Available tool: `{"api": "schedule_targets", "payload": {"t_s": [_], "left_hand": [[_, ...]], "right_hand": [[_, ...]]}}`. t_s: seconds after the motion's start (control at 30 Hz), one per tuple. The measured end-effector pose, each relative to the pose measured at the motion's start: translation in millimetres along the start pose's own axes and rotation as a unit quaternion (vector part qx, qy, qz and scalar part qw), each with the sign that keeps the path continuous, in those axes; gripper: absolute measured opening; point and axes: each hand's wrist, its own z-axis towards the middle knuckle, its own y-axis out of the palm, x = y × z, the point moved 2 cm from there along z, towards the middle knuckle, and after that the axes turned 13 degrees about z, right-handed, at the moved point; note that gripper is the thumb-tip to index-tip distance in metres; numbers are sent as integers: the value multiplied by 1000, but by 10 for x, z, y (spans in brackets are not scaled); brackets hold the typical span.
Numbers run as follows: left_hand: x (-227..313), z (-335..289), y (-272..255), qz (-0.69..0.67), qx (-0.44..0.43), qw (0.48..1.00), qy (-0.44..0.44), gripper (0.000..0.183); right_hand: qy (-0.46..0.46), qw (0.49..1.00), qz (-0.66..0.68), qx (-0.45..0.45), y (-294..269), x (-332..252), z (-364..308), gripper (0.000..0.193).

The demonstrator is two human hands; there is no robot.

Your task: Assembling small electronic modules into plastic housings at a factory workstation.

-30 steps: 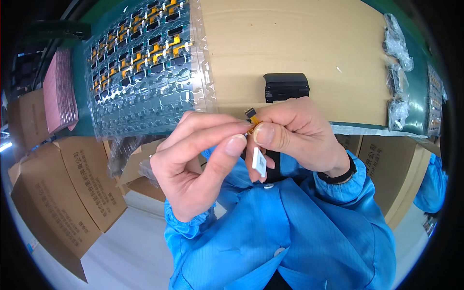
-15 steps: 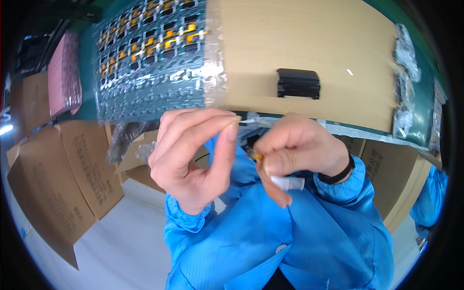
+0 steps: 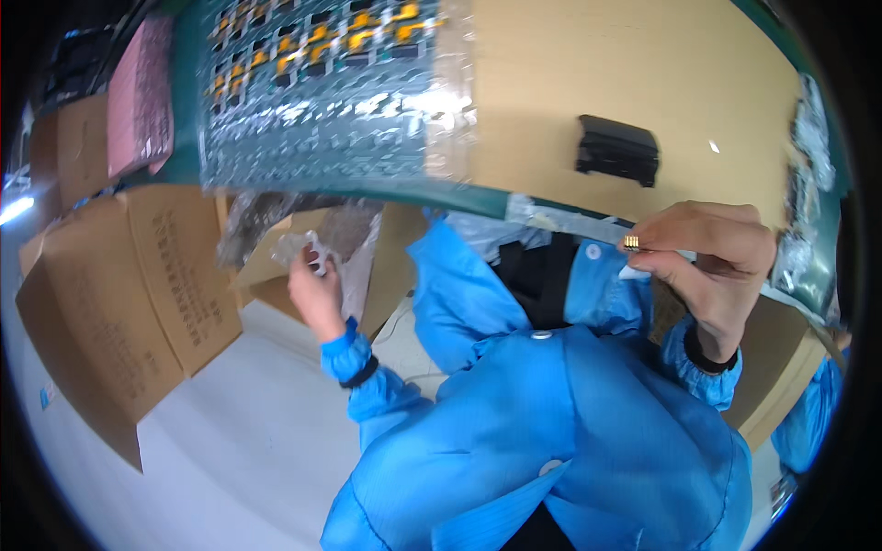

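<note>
My right hand (image 3: pixel 712 257), raised just past the bench's front edge, pinches a small part with a row of gold-coloured contacts (image 3: pixel 631 243) between thumb and forefinger. Something white (image 3: pixel 632 273) shows just under its fingertips. My left hand (image 3: pixel 317 294) reaches down to the left, over an open carton with plastic in it. Its fingers look bent beside a whitish, see-through piece of plastic (image 3: pixel 317 253). Blur hides whether they grip it. A black plastic housing (image 3: pixel 617 151) lies on the tan board (image 3: pixel 560 55), beyond my right hand.
A clear blister tray (image 3: pixel 312 147) holds several black-and-orange parts at the back left. Pink bubble-wrapped sheets (image 3: pixel 140 101) stand beyond it. A large brown carton (image 3: pixel 152 303) stands at the left. Clear plastic packs (image 3: pixel 808 138) line the board's right side. Another person's blue sleeve (image 3: pixel 808 413) shows far right.
My hands have moved apart: the left down to the carton, the right rightward and up with the small part. The thin white strip at my left fingertips no longer shows clearly. The view has shifted.
</note>
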Motion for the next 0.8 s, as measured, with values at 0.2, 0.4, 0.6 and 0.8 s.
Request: {"api": "schedule_targets", "payload": {"t_s": [0.2,0.4,0.6,0.8], "left_hand": [[1870,-448,-1158,-317,42,929,186,18],[2814,-576,-1147,-313,-73,909,266,31],[2947,-637,-999,-540,-286,768,194,31],[2969,-705,-1017,-615,-298,697,217,31]], "right_hand": [[115,979,146,81,-134,208,-253,9],[157,950,239,126,-147,220,-311,9],[239,940,218,112,-95,160,-132,17],[204,950,196,132,-107,214,-107,16]]}}
